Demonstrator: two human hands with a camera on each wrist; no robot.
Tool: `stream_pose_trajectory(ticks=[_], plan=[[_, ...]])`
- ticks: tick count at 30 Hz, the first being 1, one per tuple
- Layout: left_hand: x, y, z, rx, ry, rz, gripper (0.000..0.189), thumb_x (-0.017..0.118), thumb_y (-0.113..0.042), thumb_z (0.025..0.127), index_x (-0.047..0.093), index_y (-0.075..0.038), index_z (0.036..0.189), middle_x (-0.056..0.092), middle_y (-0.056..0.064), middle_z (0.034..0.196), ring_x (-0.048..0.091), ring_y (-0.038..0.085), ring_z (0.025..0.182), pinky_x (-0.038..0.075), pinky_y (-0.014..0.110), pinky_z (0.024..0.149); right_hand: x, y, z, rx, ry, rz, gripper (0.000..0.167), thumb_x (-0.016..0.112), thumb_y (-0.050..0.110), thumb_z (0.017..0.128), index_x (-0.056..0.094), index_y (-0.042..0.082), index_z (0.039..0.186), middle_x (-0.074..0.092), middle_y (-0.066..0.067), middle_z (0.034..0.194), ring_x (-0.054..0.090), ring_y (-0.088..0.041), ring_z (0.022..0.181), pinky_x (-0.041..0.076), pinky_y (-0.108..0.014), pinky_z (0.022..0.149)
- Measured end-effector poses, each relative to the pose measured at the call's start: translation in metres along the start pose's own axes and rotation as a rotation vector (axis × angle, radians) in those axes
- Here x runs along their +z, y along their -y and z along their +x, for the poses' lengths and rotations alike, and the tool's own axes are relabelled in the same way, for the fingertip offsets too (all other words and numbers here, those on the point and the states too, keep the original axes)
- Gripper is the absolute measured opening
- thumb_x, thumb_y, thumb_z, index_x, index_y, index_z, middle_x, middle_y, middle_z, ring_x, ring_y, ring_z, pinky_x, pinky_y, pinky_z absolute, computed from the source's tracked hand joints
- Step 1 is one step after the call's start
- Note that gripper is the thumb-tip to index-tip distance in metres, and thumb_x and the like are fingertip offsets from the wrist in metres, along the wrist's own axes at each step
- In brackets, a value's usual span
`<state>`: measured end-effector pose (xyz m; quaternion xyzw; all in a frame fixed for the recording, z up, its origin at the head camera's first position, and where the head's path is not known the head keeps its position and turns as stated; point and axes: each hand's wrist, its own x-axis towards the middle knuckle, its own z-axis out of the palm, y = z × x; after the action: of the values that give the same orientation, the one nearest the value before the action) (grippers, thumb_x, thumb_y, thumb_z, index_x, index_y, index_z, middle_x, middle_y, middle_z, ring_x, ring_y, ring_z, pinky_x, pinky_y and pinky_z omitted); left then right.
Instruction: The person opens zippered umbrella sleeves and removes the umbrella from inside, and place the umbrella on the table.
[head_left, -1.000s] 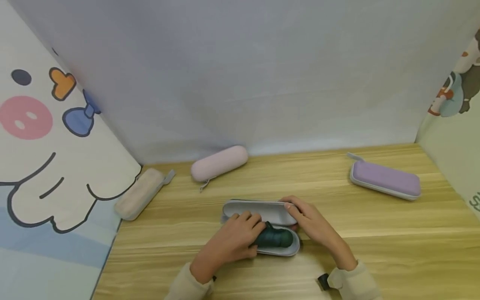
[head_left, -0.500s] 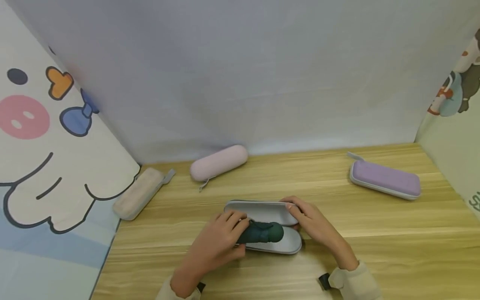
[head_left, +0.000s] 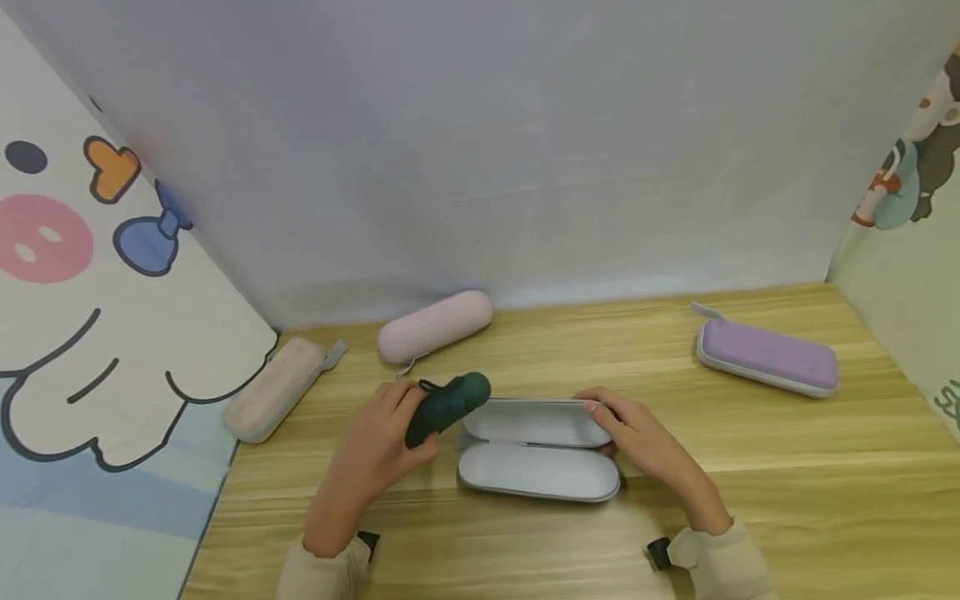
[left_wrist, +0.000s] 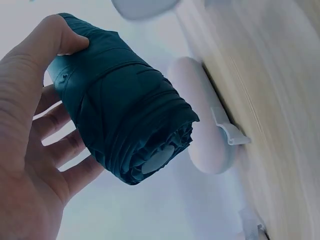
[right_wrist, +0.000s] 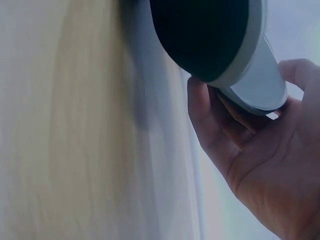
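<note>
The left sleeve [head_left: 318,575] and the right sleeve [head_left: 731,562] are both of plain cream-coloured cloth. They reach to the wrists, and the fabric makes some soft creases close to the cuffs. At the left wrist a small black piece [head_left: 369,543] shows beside the cuff; at the right wrist there is a similar black block [head_left: 658,553], rather square in shape. What these dark parts are exactly, I cannot tell. The left hand [head_left: 378,429] and the right hand [head_left: 626,429] are bare.

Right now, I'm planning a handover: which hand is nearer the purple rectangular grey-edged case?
Right. The right hand grips the open elongated grey-lined case, left of the purple case; the left hand, holding a dark-green folded umbrella, is farther left.
</note>
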<state>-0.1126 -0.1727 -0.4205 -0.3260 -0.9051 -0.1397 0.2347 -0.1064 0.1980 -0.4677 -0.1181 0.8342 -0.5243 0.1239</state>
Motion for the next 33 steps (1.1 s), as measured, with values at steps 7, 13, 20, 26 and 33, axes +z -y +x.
stream_pose_trajectory(ticks=[7,13,20,26,33], plan=[[0.017,0.022,0.016,-0.117,0.118,-0.018,0.047,0.085,-0.023,0.077,0.068,-0.007,0.118,0.064,0.008,0.11,0.065,0.025,0.091,0.059,0.043,0.074,-0.008,-0.001,0.0,0.011,0.042,0.002,0.043,0.044,0.033,0.113,0.06,0.005,0.141,0.06,-0.028,0.141,0.067,-0.025,0.094,0.061,-0.034,0.066],[0.04,0.034,0.025,-0.226,0.342,-0.043,0.05,0.083,-0.027,0.084,0.067,-0.009,0.128,0.067,0.008,0.118,0.066,0.025,0.102,0.058,0.047,0.083,-0.008,-0.003,0.001,0.012,0.069,0.002,0.043,0.044,0.033,0.113,0.061,0.005,0.14,0.061,-0.028,0.139,0.066,-0.024,0.091,0.061,-0.035,0.064],[0.051,0.038,0.03,-0.217,0.437,-0.031,0.045,0.082,-0.025,0.085,0.069,-0.009,0.126,0.068,0.006,0.118,0.064,0.025,0.103,0.057,0.047,0.085,-0.007,-0.003,0.002,0.012,0.086,0.005,0.042,0.043,0.034,0.113,0.061,0.006,0.139,0.06,-0.028,0.138,0.066,-0.024,0.095,0.061,-0.036,0.065],[0.052,0.038,0.032,-0.219,0.474,-0.051,0.048,0.081,-0.025,0.088,0.067,-0.008,0.13,0.066,0.008,0.122,0.064,0.029,0.109,0.056,0.05,0.09,-0.007,-0.003,0.0,0.007,0.081,0.016,0.041,0.043,0.033,0.113,0.061,0.006,0.139,0.061,-0.028,0.137,0.066,-0.025,0.097,0.061,-0.036,0.065],[0.053,0.038,0.029,-0.212,0.488,-0.071,0.05,0.08,-0.03,0.093,0.065,-0.007,0.135,0.064,0.011,0.127,0.062,0.031,0.115,0.053,0.052,0.098,-0.009,-0.005,-0.001,-0.005,0.055,0.026,0.041,0.042,0.032,0.113,0.062,0.006,0.138,0.061,-0.027,0.137,0.066,-0.025,0.095,0.061,-0.036,0.066]])
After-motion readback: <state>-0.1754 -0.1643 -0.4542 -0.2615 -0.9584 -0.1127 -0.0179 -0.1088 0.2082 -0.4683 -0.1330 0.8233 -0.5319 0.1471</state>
